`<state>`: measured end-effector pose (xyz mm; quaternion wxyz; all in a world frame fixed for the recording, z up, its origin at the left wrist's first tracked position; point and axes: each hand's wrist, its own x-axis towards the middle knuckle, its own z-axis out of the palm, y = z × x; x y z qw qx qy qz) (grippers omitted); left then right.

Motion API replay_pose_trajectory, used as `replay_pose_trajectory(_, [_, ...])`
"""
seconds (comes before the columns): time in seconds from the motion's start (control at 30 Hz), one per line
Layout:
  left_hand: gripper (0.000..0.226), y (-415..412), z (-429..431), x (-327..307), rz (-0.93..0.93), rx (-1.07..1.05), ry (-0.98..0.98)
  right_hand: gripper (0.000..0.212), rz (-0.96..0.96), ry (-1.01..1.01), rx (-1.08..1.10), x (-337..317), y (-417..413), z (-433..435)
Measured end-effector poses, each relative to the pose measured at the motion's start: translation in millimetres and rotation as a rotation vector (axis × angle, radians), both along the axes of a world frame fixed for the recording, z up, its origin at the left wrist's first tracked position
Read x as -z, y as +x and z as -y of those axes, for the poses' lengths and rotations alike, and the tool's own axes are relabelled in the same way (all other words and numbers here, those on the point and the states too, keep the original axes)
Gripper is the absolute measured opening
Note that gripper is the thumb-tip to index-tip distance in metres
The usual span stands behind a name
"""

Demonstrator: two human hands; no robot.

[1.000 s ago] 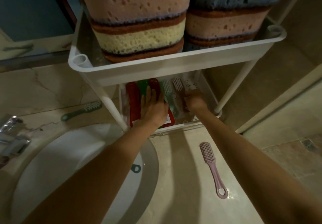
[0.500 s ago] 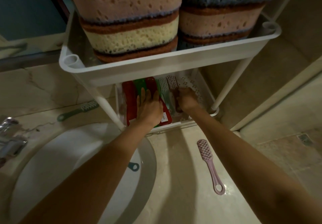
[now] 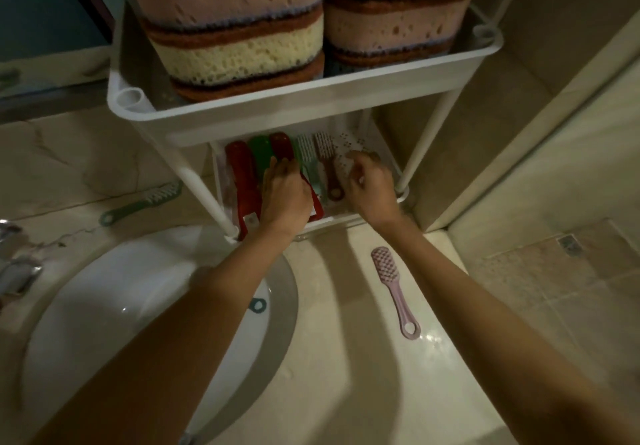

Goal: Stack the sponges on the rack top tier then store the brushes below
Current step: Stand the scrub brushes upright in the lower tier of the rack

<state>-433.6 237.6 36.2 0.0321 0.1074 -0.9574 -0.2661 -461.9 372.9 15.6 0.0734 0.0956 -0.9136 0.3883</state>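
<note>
Two stacks of sponges fill the top tier of the white rack. The lower tier holds several brushes side by side: a dark red one, a green one, another red one, a pale green one and a brown-pink one. My left hand rests on the red and green brushes with its fingers loosely apart. Beside the brown-pink brush, my right hand hovers over the tier's bare right part, fingers curled and empty. A pink brush lies on the counter.
A green brush lies on the counter left of the rack. The white sink basin sits at the lower left, with a teal ring of something hidden by my left arm. A chrome tap is at the far left. A wall stands to the right.
My right hand has let go of the brown-pink brush, which now lies in the lower tier, and has drawn back to the right. My left hand stays on the red and green brushes.
</note>
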Motion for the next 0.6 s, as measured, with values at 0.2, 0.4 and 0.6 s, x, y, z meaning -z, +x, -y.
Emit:
replay_pose_trajectory(0.2, [0.032,80,-21,-13,-0.176,-0.016,0.282,0.028,0.17,0.183,0.153,35,112,-44])
replay_pose_trajectory(0.4, [0.031,148,-28,12,-0.034,-0.156,0.497,0.027,0.495,0.479,0.307,59,148,-61])
replay_pose_trajectory(0.6, [0.03,188,-16,28,0.11,-0.307,0.715,0.039,0.733,0.296,0.346,50,155,-64])
